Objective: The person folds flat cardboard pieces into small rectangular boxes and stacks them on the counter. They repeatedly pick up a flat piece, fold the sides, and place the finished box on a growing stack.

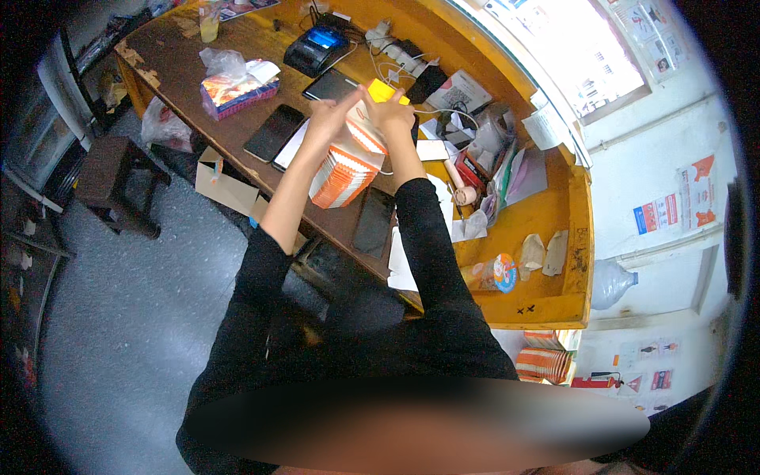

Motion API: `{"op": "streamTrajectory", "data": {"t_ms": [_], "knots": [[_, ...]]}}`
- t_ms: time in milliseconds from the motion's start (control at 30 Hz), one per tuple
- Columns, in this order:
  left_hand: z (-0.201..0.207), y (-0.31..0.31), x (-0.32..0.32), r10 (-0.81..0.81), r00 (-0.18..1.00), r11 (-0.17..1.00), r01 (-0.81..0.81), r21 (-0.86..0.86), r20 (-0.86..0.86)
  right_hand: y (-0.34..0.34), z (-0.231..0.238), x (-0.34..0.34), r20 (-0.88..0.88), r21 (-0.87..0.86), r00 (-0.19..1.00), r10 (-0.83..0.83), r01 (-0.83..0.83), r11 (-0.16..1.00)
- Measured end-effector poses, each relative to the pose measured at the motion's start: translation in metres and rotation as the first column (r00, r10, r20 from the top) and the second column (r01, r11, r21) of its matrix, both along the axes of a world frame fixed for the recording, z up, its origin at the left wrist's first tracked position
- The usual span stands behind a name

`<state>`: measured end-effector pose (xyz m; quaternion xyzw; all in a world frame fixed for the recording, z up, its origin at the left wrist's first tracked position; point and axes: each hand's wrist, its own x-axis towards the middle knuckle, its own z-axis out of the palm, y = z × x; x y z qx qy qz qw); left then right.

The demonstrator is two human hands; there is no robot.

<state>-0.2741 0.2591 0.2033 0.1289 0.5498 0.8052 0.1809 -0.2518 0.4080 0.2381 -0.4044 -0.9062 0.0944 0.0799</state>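
Observation:
My left hand (331,120) and my right hand (390,112) are close together over the desk, with an orange-and-white striped paper bag (364,133) between them. The left fingers grip its left side and upper edge. The right fingers hold its upper right side, and their tips are partly hidden. Just beyond the fingertips is a bright yellow object (382,90), whose kind I cannot make out. Nearer to me, a stack of matching striped paper bags (345,178) lies below my hands at the desk's front edge.
Dark tablets or phones (275,132) lie on the brown desk (170,67). A purple basket (241,93) stands at the left, and a black device with a lit blue screen (321,46) at the back. Cables and clutter crowd the right. A stool (119,178) stands on the floor.

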Motion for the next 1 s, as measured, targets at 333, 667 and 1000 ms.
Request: {"op": "streamTrajectory", "data": {"t_ms": [333,667,1000], "knots": [[-0.049,0.028,0.067,-0.289,0.628,0.387,-0.613,-0.688,-0.723,-0.011,0.001,-0.006,0.173,0.153,0.975,-0.137,0.111,0.982],[-0.082,0.031,0.058,-0.232,0.507,0.424,-0.715,-0.556,-0.83,0.024,-0.041,0.16,-0.244,-0.061,0.969,-0.043,0.029,0.998],[-0.038,0.024,0.07,-0.325,0.297,0.444,-0.79,-0.422,-0.898,-0.086,-0.161,0.31,0.161,0.0,0.987,-0.024,0.025,1.0]]}}
